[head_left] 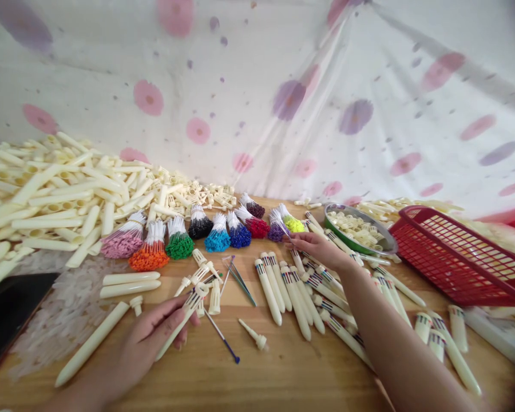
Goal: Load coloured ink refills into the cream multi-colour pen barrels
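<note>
Backdrop: white cloth with pink and purple flowers, hanging behind a wooden table. Left hand, near front: fingers clamped around a cream pen barrel, tilted, its slotted collar end pointing up and away. Right hand stretches further out, fingertips close together at the purple-tipped bundle; a thin white stem shows there, though I cannot tell whether it is gripped.

Other bundles line up across the back: pink, orange, green, black, light blue, dark blue, red, dark brown, and yellow just beside the purple. Between the hands, on bare wood: a loose stick with a dark blue end, a small cream nozzle piece. Cream pens with coloured slots lie below and beside the right forearm.

Left: heap of empty barrels. Right: round bowl of small cream parts, then a red mesh basket, tilted.
</note>
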### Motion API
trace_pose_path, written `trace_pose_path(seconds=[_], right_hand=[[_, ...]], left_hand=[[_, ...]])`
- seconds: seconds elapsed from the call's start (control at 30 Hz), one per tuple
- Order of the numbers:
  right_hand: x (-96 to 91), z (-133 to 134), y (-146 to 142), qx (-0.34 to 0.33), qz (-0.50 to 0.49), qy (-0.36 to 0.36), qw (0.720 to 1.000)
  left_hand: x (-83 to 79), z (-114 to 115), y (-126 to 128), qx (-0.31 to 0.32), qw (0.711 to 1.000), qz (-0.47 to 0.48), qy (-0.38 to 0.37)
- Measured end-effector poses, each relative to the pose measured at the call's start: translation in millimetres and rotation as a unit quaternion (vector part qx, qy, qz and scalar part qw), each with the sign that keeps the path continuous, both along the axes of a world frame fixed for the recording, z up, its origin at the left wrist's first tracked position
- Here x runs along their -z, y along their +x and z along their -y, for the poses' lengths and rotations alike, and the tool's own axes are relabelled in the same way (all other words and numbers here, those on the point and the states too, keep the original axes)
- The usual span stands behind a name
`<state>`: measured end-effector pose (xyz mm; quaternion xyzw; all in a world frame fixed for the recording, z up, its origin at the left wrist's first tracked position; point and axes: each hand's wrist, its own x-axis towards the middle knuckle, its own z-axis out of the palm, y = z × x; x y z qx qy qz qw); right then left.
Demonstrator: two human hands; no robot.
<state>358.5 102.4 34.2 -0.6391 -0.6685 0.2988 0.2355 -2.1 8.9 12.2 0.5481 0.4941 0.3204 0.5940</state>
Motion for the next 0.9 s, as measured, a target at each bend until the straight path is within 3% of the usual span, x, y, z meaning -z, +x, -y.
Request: trace_pose_path(seconds=[0.27,0.5,0.6,0.7,0.8,0.9], right_hand=[[-3.0,-2,-3,0.072,0.129,0.103,0.984],[-19.9,10,-21,0.062,0.057,0.118,0.989],[-26.6,28,-50,0.014,-0.026,0.094,0.995],[-19.9,53,-95,-0.085,-0.205,-0.002,0.975],[-4.4,76,-138,-0.154,-0.252,-0.083,0.952],[7.7,86,-161,-0.210,-0.227,-0.078,0.948]], left_hand=[[-3.6,1,3,-0.007,1.000,-0.004,-0.002],[-1.0,1,-1,0.002,0.999,-0.032,0.021],[0.4,1,-3,-0.009,0.998,-0.034,0.055],[-1.3,2,-2,-0.035,0.997,-0.010,0.075],[-4.7,4,-1,-0.024,0.997,0.015,0.073],[-7.6,5,1,-0.006,0.998,0.018,0.056]])
